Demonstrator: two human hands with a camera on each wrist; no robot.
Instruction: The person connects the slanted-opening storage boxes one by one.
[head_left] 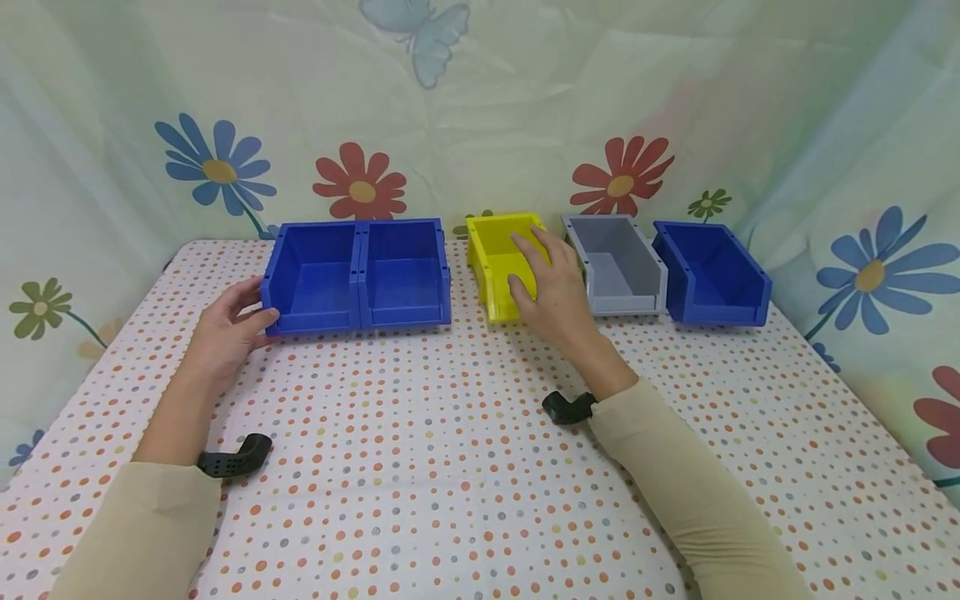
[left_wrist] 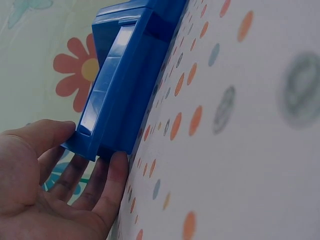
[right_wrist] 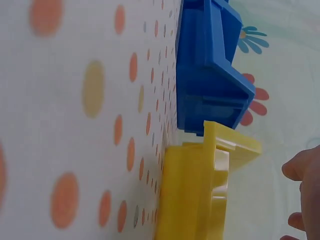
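Observation:
Two blue bins stand side by side at the left, the outer blue bin (head_left: 321, 279) against the inner blue bin (head_left: 403, 271). My left hand (head_left: 228, 329) grips the outer one at its front left corner. In the left wrist view, the thumb (left_wrist: 57, 132) lies at that bin's front lip and the fingertips reach around its side and underside. Over the yellow bin (head_left: 491, 275) hovers my right hand (head_left: 557, 287), fingers spread and holding nothing. The right wrist view has its fingertips (right_wrist: 297, 165) apart from the yellow bin's wall.
Right of the yellow bin come a grey bin (head_left: 615, 267) and another blue bin (head_left: 712, 275), slightly angled. All stand along the back of a table with a dotted cloth (head_left: 420, 467). A flowered curtain (head_left: 495, 108) hangs close behind them.

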